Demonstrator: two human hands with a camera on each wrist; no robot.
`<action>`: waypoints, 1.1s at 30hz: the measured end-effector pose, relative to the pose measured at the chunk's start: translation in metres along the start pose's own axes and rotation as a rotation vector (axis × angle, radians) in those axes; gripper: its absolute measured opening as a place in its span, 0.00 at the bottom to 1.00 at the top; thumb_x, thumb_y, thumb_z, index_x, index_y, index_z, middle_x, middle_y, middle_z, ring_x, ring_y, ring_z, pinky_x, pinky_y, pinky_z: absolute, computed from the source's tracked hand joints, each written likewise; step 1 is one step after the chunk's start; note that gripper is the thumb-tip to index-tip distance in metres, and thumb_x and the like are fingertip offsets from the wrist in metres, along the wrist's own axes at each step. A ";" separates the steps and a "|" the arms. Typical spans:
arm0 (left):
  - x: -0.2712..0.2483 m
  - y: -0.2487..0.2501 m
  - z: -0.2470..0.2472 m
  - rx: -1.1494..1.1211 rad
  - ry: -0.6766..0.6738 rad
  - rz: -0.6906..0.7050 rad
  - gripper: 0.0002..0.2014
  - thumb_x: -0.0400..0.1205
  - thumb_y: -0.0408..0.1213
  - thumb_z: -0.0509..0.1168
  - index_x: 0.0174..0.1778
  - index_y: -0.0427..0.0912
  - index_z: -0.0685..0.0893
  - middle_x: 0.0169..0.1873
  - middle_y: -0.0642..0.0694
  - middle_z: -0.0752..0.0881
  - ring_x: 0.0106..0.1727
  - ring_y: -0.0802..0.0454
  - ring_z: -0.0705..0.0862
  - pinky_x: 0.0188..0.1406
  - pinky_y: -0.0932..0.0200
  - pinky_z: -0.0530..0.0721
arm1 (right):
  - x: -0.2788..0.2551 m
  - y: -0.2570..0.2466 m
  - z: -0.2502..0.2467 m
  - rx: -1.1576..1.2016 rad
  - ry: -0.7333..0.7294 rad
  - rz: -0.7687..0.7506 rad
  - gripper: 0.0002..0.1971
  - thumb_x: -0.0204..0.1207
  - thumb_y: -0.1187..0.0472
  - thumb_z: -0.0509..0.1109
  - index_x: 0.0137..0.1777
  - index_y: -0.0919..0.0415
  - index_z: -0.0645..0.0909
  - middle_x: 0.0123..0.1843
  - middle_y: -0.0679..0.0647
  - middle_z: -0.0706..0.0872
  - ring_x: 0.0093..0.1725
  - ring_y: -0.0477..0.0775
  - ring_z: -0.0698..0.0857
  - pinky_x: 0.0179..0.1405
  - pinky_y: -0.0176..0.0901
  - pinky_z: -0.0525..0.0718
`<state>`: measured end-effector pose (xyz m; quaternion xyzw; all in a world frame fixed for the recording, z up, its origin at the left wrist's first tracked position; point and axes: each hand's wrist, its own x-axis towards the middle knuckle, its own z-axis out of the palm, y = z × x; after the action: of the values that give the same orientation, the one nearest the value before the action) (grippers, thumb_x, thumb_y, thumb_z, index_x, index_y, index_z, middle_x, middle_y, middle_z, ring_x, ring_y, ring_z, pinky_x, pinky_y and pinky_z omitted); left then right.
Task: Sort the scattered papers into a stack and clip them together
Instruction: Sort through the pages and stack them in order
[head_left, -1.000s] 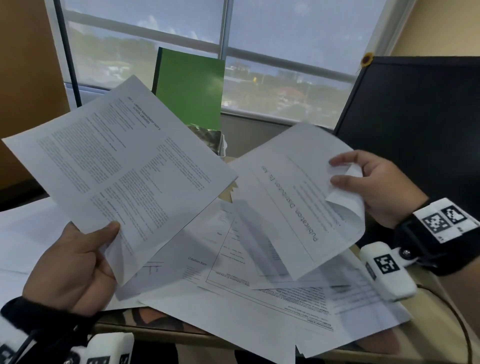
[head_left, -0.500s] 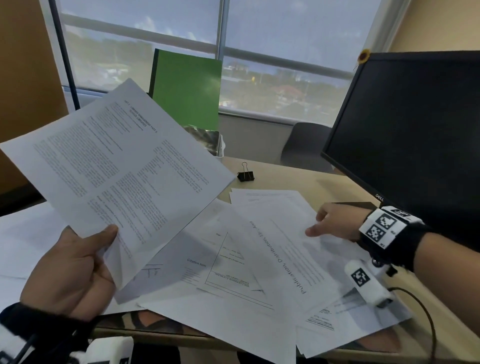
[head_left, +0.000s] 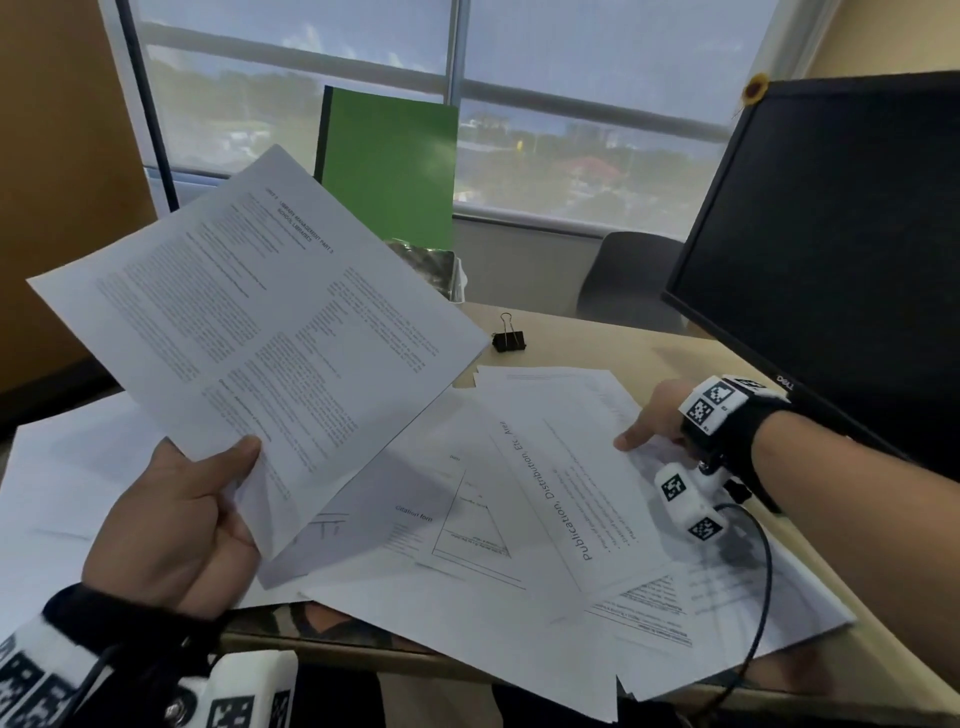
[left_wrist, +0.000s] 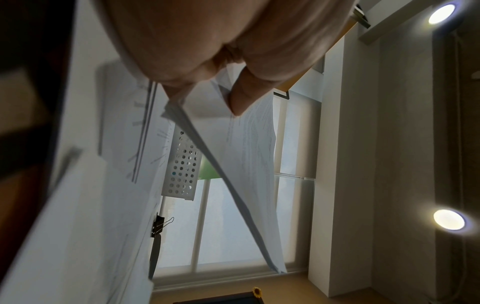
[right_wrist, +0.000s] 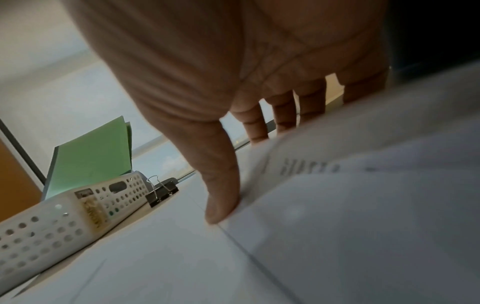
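Observation:
My left hand grips the lower corner of a stack of printed pages held up off the desk, thumb on top; the left wrist view shows the stack's edge pinched. Scattered sheets overlap on the desk. On top of them lies the sheet headed "Publication, Distribution". My right hand is at that sheet's right edge, thumb tip pressing on the paper. Its fingers are straight, and the paper's edge hides their tips. A black binder clip stands free behind the papers.
A black monitor stands close on the right. A green folder leans in a white perforated basket at the back by the window. Bare desk shows round the clip. Sheets overhang the desk's front edge.
One second ago my right hand held the "Publication" sheet up by its edge. It has since laid the sheet flat on the pile and stays at its right edge. The left hand's stack has not moved.

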<state>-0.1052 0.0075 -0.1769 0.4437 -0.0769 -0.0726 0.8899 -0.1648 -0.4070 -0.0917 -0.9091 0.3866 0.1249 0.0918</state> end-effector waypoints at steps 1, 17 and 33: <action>-0.001 0.001 0.002 -0.006 0.001 0.004 0.24 0.91 0.25 0.54 0.78 0.52 0.82 0.67 0.50 0.91 0.63 0.49 0.92 0.54 0.50 0.93 | 0.001 0.000 0.001 -0.015 0.006 -0.005 0.22 0.64 0.42 0.86 0.40 0.61 0.85 0.43 0.56 0.90 0.46 0.61 0.88 0.54 0.53 0.88; -0.005 0.002 0.005 0.003 0.038 -0.019 0.24 0.91 0.25 0.57 0.78 0.52 0.81 0.70 0.47 0.89 0.70 0.43 0.89 0.64 0.36 0.87 | 0.004 0.011 -0.005 0.271 0.197 -0.009 0.54 0.67 0.58 0.85 0.87 0.55 0.54 0.71 0.62 0.80 0.62 0.67 0.82 0.52 0.51 0.80; -0.004 0.000 0.004 0.018 0.006 -0.027 0.23 0.91 0.26 0.58 0.79 0.51 0.80 0.70 0.45 0.89 0.72 0.37 0.86 0.63 0.33 0.88 | -0.007 0.023 -0.024 0.395 0.472 -0.284 0.04 0.77 0.64 0.75 0.41 0.55 0.88 0.47 0.50 0.90 0.44 0.53 0.86 0.42 0.43 0.80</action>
<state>-0.1095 0.0050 -0.1748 0.4528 -0.0688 -0.0828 0.8851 -0.1829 -0.4244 -0.0686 -0.9223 0.2837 -0.1805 0.1905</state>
